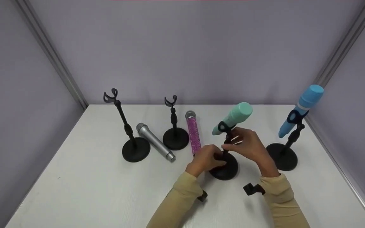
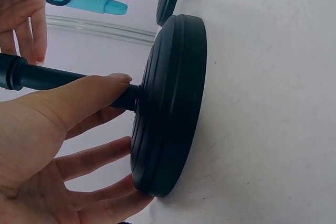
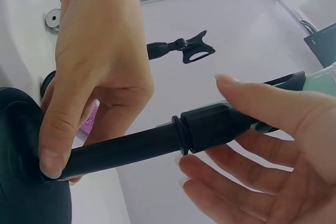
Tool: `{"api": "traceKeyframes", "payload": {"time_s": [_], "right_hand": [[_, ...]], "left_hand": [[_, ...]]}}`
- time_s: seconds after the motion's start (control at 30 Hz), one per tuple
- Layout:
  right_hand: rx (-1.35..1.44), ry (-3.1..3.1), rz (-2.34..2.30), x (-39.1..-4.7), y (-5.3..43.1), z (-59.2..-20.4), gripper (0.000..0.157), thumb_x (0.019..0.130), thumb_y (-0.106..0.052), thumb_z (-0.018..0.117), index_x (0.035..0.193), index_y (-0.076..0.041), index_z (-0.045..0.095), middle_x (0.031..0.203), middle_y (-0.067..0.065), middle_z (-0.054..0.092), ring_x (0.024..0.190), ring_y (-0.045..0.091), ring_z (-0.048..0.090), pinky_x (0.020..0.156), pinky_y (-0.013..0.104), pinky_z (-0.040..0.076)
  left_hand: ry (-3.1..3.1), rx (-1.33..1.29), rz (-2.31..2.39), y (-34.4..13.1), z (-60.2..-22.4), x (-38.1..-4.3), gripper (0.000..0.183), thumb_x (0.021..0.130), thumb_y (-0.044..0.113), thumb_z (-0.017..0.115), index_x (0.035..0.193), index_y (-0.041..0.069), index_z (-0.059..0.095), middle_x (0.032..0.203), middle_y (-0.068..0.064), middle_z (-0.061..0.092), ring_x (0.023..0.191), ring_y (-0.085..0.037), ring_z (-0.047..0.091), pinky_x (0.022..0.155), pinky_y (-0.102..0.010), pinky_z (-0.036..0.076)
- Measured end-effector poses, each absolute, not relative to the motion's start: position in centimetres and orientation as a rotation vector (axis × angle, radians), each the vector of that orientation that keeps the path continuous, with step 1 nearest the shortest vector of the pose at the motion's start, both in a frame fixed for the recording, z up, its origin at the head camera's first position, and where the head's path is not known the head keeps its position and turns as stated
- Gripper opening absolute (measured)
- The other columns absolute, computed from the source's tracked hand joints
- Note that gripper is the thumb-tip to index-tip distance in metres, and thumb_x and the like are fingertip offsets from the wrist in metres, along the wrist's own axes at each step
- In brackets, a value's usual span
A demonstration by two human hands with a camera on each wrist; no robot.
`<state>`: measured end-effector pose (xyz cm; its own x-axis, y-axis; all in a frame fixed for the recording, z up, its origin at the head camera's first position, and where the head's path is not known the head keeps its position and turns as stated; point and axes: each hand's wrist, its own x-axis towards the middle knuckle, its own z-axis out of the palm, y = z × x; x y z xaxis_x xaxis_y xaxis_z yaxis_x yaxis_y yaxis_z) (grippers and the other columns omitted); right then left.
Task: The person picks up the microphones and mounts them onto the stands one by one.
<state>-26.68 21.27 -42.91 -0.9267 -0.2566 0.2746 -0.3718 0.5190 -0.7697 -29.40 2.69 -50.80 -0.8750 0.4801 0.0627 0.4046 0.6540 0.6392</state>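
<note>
A mint green microphone (image 1: 239, 113) lies tilted in the clip of a black desk microphone stand (image 1: 225, 172). Low on that stand, my left hand (image 1: 205, 159) pinches the pole just above the round base, its other fingers spread at the base's edge. My right hand (image 1: 249, 144) is around the upper pole below the clip. Its thumb and relaxed fingers lie on either side of the collar (image 3: 207, 128), with the thumb tip lifted off it. The base stands on the white table (image 1: 106, 196).
At the right, a blue microphone (image 1: 309, 98) sits in another black stand (image 1: 282, 158). Left of my hands lie a pink glittery microphone (image 1: 193, 131) and a silver microphone (image 1: 155, 141). Two stands, one left (image 1: 136, 151) and one central (image 1: 176, 140), have bare clips. Grey walls enclose the table.
</note>
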Motion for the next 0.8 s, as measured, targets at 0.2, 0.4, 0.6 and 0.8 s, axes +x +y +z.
{"api": "traceKeyframes", "payload": {"time_s": [0.2, 0.4, 0.6, 0.8], "right_hand": [[0.568, -2.601, 1.382, -26.81, 21.24, -42.95, 0.023, 0.082, -0.013, 0.087, 0.097, -0.002, 0.074, 0.091, 0.013, 0.077, 0.086, 0.022, 0.076, 0.079, 0.023, 0.059], [0.655, -2.637, 1.471, -26.89, 21.45, -43.01, 0.016, 0.088, -0.002, 0.078, 0.103, 0.003, 0.073, 0.100, 0.017, 0.076, 0.096, 0.029, 0.075, 0.086, 0.030, 0.061], [0.690, -2.690, 1.497, -26.94, 21.60, -42.84, 0.017, 0.092, 0.001, 0.071, 0.109, 0.002, 0.072, 0.108, 0.017, 0.075, 0.104, 0.032, 0.073, 0.095, 0.042, 0.059], [0.660, -2.670, 1.467, -26.90, 21.54, -42.79, 0.029, 0.089, -0.011, 0.080, 0.113, 0.003, 0.070, 0.108, 0.018, 0.075, 0.101, 0.032, 0.074, 0.087, 0.029, 0.060]], "left_hand": [[2.773, 0.810, 1.018, 2.66, -50.94, -29.62, 0.020, 0.086, 0.026, 0.085, 0.100, 0.011, 0.082, 0.094, 0.001, 0.079, 0.087, -0.006, 0.066, 0.080, -0.023, 0.054], [2.773, 0.810, 1.023, 2.73, -51.07, -29.65, 0.024, 0.086, 0.026, 0.085, 0.104, 0.010, 0.081, 0.099, 0.000, 0.080, 0.094, -0.010, 0.070, 0.084, -0.024, 0.056], [2.766, 0.812, 1.031, 2.72, -51.05, -29.60, 0.024, 0.086, 0.025, 0.085, 0.104, 0.009, 0.081, 0.099, -0.001, 0.080, 0.092, -0.009, 0.070, 0.083, -0.024, 0.056], [2.764, 0.823, 1.034, 2.64, -50.97, -29.60, 0.024, 0.086, 0.025, 0.085, 0.104, 0.009, 0.081, 0.098, -0.001, 0.079, 0.090, -0.008, 0.068, 0.083, -0.024, 0.056]]}}
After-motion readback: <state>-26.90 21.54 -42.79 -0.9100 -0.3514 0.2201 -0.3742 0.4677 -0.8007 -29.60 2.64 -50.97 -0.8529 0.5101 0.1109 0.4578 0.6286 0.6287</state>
